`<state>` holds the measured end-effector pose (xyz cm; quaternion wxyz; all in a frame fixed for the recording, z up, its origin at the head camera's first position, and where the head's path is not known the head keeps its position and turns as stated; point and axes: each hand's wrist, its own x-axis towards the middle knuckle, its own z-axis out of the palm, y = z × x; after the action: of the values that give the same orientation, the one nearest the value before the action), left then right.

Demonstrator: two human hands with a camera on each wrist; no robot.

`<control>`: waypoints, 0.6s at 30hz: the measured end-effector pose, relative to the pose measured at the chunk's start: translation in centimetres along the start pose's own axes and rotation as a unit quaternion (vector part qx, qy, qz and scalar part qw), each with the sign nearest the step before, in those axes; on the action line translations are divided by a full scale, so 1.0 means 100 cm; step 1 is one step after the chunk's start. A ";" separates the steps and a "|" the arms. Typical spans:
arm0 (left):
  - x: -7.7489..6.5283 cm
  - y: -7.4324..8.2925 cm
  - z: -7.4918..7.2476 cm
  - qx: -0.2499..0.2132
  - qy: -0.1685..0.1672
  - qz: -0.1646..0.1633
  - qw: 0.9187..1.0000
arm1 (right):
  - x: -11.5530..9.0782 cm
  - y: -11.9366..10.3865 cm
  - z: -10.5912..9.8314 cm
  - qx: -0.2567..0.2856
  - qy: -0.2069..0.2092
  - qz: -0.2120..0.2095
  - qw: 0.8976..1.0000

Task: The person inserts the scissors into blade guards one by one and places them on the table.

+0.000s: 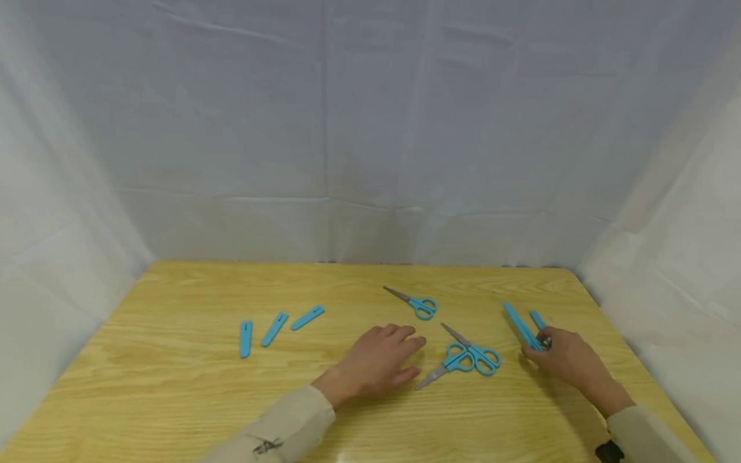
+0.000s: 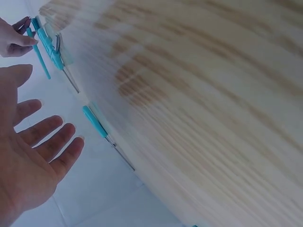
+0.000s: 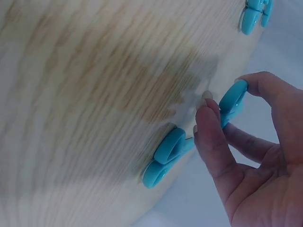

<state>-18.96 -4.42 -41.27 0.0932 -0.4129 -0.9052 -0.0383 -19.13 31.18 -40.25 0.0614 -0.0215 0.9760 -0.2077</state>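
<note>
My right hand (image 1: 564, 357) pinches a pair of blue-handled scissors (image 3: 232, 101) between thumb and fingers, its blades covered by a slim blue sheath (image 1: 520, 323). Just beside it, a second pair of sheathed scissors (image 3: 163, 156) lies on the table, partly hidden by the hand in the head view. With fingers spread and relaxed, my left hand (image 1: 379, 357) is over the table and holds nothing. To its right, two bare scissors overlap: one pair (image 1: 486, 360) points up-left, the other pair (image 1: 460, 358) down-left. A third bare pair (image 1: 422, 307) lies farther back.
Three loose blue sheaths lie in a row on the left: one upright in view (image 1: 246, 339), a tilted one (image 1: 274, 329) and a flatter one (image 1: 307, 317). The wooden table (image 1: 173, 399) ends at white cloth walls (image 1: 370, 128) on the back and both sides.
</note>
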 end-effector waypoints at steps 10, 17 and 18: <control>0.002 0.004 0.002 0.016 -0.007 0.010 1.000 | 0.003 -0.006 0.004 -0.015 -0.010 0.037 0.999; 0.000 0.003 0.002 0.021 -0.011 0.010 1.000 | 0.004 -0.011 0.003 -0.055 -0.020 0.057 0.997; 0.000 0.003 0.002 0.022 -0.012 0.011 1.000 | 0.004 -0.012 0.003 -0.060 -0.022 0.058 0.996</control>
<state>-18.78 -4.18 -41.50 0.0913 -0.4211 -0.9023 -0.0126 -19.45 29.96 -40.14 0.0939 0.0270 0.9847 -0.1441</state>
